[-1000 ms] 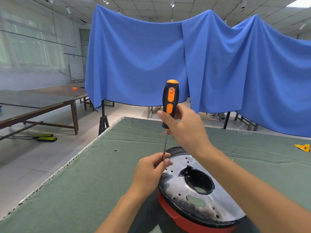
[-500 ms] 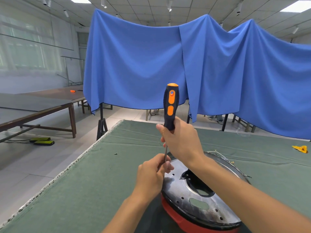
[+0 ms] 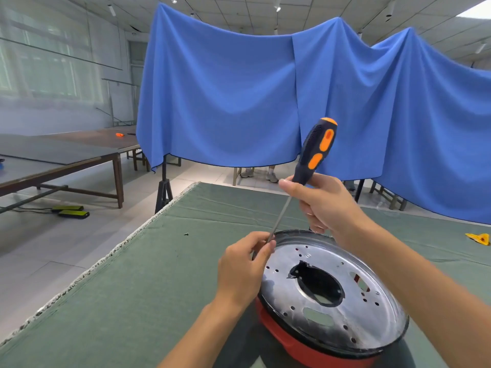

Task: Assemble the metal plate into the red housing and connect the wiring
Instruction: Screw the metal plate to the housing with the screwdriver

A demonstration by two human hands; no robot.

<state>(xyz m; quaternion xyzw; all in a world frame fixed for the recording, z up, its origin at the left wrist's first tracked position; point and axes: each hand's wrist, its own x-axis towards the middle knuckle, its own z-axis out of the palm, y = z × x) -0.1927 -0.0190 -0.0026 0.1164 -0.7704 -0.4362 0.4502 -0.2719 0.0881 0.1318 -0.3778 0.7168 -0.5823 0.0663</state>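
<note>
Green felt bench (image 3: 132, 288) | metal plate (image 3: 332, 290) sits in red housing (image 3: 305, 349) | R hand (image 3: 326, 205) grips screwdriver (image 3: 316, 152), L hand (image 3: 244, 264) pinches shaft tip, prob. w/ screw | step: fastening plate; next: seat tip in rim hole.

My hands (image 3: 240, 272) and screwdriver (image 3: 303, 179) are crowding the metal plate's (image 3: 345, 309) far-left rim; green cloth (image 3: 148, 282) left of it is lying open, one small screw (image 3: 186, 234) sitting there.

Screwdriver (image 3: 314, 152) tip hidden behind left hand (image 3: 243, 266) fingers; red housing (image 3: 297, 343) — bottom edge cuts it off.
</note>
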